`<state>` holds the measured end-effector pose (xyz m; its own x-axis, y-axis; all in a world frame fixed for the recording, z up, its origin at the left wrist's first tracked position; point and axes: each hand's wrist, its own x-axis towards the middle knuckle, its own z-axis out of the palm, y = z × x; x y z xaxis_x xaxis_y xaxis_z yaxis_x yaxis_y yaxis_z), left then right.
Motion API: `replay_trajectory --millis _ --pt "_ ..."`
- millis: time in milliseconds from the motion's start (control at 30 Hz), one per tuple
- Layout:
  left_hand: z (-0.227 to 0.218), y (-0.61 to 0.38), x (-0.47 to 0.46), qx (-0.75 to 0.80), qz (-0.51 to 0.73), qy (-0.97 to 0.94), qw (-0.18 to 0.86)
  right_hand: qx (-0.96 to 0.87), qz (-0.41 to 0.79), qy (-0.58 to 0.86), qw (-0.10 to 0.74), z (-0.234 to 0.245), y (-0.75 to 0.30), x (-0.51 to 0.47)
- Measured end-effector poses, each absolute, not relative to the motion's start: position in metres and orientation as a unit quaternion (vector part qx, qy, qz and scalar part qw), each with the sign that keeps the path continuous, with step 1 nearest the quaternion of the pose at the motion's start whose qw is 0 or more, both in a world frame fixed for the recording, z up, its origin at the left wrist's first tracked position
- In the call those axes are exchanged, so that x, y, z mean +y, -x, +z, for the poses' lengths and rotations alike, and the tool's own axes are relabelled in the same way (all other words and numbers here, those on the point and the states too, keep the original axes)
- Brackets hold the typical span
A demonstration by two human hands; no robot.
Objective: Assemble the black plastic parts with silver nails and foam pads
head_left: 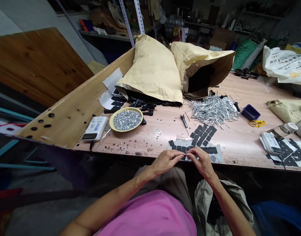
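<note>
My left hand (165, 160) and my right hand (200, 160) meet at the table's front edge, fingertips pinched close together. Between them is something small and dark, mostly covered by the fingers, so its kind is unclear. Just beyond my hands lies a grey backing sheet (217, 158) bearing rows of black rounded pads (201, 140). A black part with a thin metal rod (184, 121) rests on the table past the sheet. Behind it spreads a heap of thin metal rods (211, 109). Left of the sheet lie small metal pieces (157, 133).
A yellow bowl (111, 124) of small metal pieces stands at left beside a white device (95, 128). Two large paper sacks (152, 68) lie at the back. At right are a purple tray (250, 112), a bottle (283, 130) and another white device (270, 143). A wooden board (74, 105) borders the left.
</note>
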<state>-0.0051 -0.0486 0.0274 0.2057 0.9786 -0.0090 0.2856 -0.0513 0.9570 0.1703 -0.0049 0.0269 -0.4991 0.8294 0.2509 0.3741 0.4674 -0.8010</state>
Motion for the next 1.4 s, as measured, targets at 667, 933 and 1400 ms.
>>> replay_trajectory --millis 667,933,1400 --pt "0.020 -0.034 -0.031 0.442 0.561 -0.297 0.633 -0.638 0.489 0.475 0.357 0.002 -0.166 -0.025" --pt "-0.006 -0.025 0.006 0.535 0.428 -0.595 0.419 -0.551 0.535 0.545 0.336 -0.012 -0.175 -0.016" --pt "-0.056 0.019 0.127 0.433 0.169 -0.885 -0.040 -0.755 -0.048 0.646 -0.105 -0.004 -0.265 0.118"
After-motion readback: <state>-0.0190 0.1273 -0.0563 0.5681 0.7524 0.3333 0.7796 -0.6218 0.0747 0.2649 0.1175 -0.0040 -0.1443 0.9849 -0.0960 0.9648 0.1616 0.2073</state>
